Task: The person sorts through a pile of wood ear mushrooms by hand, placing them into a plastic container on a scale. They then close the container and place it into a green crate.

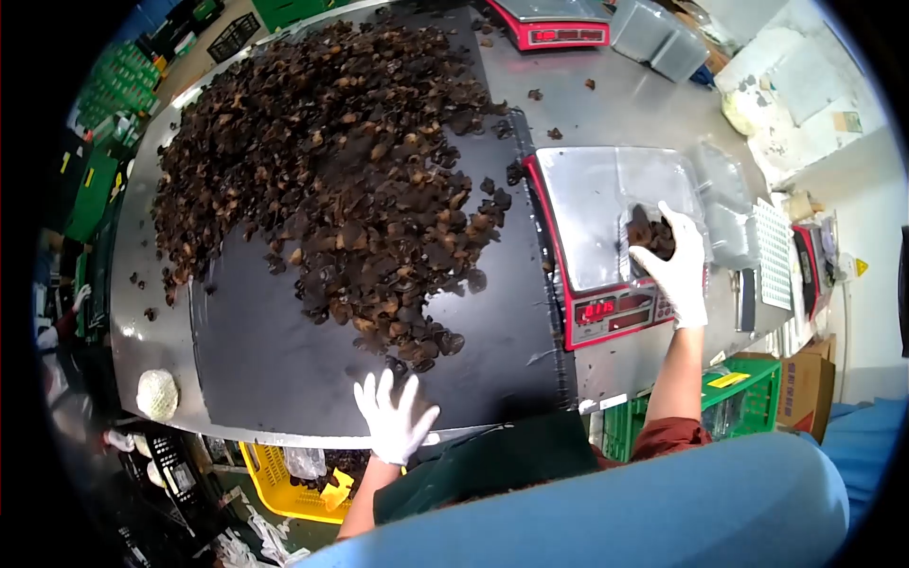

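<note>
My left hand (393, 417), in a white glove, rests at the table's near edge with its fingers spread. Just beyond its fingertips lies the lower end of a big heap of dark brown wood ear mushrooms (331, 170), spread over a black mat (265, 350). My right hand (678, 270), also gloved, closes round a clear plastic box (625, 241) on the red digital scale (579, 218). Some mushrooms (651, 237) are inside that box, partly hidden by my fingers. Red digits glow on the scale's display.
Clear plastic boxes (729, 213) stand right of the scale, beside a white ridged tray (772, 256). A second red scale (554, 24) is at the back. A white net-wrapped ball (157, 395) sits at the left corner. Below are yellow (270, 483) and green crates (757, 393).
</note>
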The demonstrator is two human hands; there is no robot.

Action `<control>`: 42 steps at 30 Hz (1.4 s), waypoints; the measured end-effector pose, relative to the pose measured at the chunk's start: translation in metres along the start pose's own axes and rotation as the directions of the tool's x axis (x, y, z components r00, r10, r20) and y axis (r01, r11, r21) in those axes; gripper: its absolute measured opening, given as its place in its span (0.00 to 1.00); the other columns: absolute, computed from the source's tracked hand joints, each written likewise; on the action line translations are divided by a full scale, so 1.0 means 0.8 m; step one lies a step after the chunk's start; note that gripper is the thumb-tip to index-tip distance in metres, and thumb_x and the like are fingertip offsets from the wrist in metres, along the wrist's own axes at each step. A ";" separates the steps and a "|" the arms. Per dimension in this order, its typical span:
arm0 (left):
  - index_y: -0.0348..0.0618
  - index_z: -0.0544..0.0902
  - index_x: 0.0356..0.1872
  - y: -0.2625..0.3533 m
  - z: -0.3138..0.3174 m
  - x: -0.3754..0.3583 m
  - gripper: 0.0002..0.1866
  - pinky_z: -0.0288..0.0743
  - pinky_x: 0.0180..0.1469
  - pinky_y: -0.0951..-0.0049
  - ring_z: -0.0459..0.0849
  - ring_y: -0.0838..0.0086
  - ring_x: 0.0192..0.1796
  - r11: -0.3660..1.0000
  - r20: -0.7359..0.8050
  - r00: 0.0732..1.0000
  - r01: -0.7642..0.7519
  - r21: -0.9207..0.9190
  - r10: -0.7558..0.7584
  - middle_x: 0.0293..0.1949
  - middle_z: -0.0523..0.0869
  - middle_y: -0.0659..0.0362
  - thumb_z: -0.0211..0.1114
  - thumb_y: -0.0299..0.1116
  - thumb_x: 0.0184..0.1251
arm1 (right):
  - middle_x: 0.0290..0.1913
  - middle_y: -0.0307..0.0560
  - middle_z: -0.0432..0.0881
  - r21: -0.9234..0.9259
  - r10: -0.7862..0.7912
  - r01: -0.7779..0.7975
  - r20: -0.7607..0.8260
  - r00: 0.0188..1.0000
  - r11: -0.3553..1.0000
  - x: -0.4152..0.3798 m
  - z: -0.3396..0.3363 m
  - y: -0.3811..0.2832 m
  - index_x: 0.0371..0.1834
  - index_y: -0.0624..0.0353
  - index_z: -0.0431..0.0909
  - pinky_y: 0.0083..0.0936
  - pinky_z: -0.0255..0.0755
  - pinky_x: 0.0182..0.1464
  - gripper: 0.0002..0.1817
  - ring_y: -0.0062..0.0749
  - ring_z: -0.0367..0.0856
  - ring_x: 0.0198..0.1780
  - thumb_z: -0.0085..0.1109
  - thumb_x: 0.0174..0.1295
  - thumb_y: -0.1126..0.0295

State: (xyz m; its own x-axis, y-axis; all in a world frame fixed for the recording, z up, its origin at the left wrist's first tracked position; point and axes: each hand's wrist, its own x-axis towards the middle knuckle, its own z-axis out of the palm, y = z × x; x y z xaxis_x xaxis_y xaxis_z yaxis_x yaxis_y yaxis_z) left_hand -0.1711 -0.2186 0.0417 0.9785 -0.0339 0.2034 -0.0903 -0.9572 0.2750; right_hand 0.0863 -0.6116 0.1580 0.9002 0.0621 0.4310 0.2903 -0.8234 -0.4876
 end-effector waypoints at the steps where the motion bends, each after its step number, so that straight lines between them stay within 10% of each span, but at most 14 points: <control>1: 0.51 0.75 0.63 -0.003 -0.001 0.008 0.39 0.47 0.69 0.32 0.57 0.39 0.70 0.998 -0.019 0.998 0.055 0.012 -0.055 0.67 0.63 0.43 0.74 0.53 0.48 | 0.47 0.53 0.81 -0.078 -0.086 0.087 0.013 0.996 0.993 0.006 0.000 -0.004 0.60 0.60 0.76 0.35 0.73 0.54 0.41 0.45 0.80 0.48 0.79 0.38 0.62; 9: 0.47 0.58 0.75 -0.038 -0.010 0.015 0.60 0.37 0.70 0.30 0.47 0.35 0.74 0.921 -0.009 0.922 0.388 0.029 -0.388 0.73 0.52 0.36 0.72 0.67 0.42 | 0.60 0.59 0.76 -0.066 -0.157 0.171 0.184 0.970 0.983 0.030 -0.040 -0.035 0.66 0.60 0.71 0.40 0.67 0.65 0.51 0.52 0.73 0.62 0.78 0.29 0.64; 12: 0.45 0.55 0.76 -0.045 -0.002 0.018 0.63 0.38 0.71 0.31 0.44 0.33 0.75 0.924 -0.057 0.924 0.374 -0.078 -0.378 0.74 0.48 0.34 0.74 0.66 0.40 | 0.61 0.53 0.75 0.040 -0.055 0.056 -0.014 0.998 0.998 0.011 -0.025 -0.111 0.64 0.58 0.72 0.37 0.67 0.65 0.42 0.44 0.71 0.64 0.73 0.38 0.73; 15: 0.45 0.52 0.77 -0.047 0.014 0.040 0.67 0.37 0.72 0.32 0.42 0.36 0.77 0.949 -0.033 0.952 0.301 -0.093 -0.305 0.76 0.43 0.35 0.75 0.67 0.35 | 0.52 0.48 0.81 0.383 -0.401 0.298 0.224 0.888 0.874 -0.013 0.031 -0.163 0.54 0.58 0.79 0.35 0.70 0.61 0.25 0.43 0.77 0.57 0.69 0.49 0.71; 20: 0.41 0.57 0.74 -0.047 0.021 0.075 0.64 0.42 0.72 0.36 0.51 0.45 0.76 0.969 0.053 0.979 0.202 -0.140 -0.197 0.74 0.53 0.40 0.71 0.70 0.37 | 0.63 0.55 0.73 0.538 -0.579 0.303 0.472 0.664 0.786 -0.095 0.194 -0.192 0.60 0.56 0.75 0.41 0.64 0.66 0.27 0.50 0.70 0.64 0.65 0.56 0.63; 27: 0.39 0.77 0.55 -0.053 0.016 0.027 0.43 0.66 0.63 0.48 0.74 0.47 0.59 0.935 -0.042 0.995 -0.100 -0.340 0.091 0.55 0.78 0.46 0.79 0.56 0.38 | 0.55 0.46 0.75 0.608 -0.795 0.526 0.351 0.494 0.595 -0.179 0.217 -0.186 0.42 0.49 0.80 0.43 0.65 0.63 0.14 0.45 0.71 0.61 0.65 0.50 0.69; 36: 0.37 0.62 0.70 -0.046 0.009 0.003 0.62 0.51 0.71 0.43 0.61 0.42 0.70 0.957 -0.059 0.965 0.246 -0.154 -0.257 0.70 0.62 0.41 0.76 0.66 0.35 | 0.65 0.60 0.65 0.532 -0.617 0.353 0.476 0.627 0.770 -0.176 0.188 -0.137 0.55 0.51 0.74 0.56 0.53 0.71 0.40 0.63 0.59 0.70 0.81 0.34 0.57; 42: 0.33 0.59 0.72 -0.021 0.024 0.035 0.65 0.57 0.72 0.52 0.63 0.46 0.71 0.733 0.050 0.963 0.235 -0.639 -0.265 0.70 0.64 0.41 0.80 0.64 0.34 | 0.71 0.67 0.58 0.649 -0.734 0.368 0.480 0.481 0.666 -0.184 0.227 -0.193 0.71 0.59 0.63 0.55 0.49 0.73 0.50 0.68 0.55 0.72 0.75 0.44 0.50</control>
State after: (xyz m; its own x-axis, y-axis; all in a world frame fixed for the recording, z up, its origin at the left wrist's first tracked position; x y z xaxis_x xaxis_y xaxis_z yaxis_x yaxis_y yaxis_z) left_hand -0.1386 -0.2094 0.0246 0.9756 0.2061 0.0758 0.0451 -0.5258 0.8494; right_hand -0.0319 -0.3912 0.0318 0.3756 0.9049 0.2003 0.7350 -0.1592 -0.6591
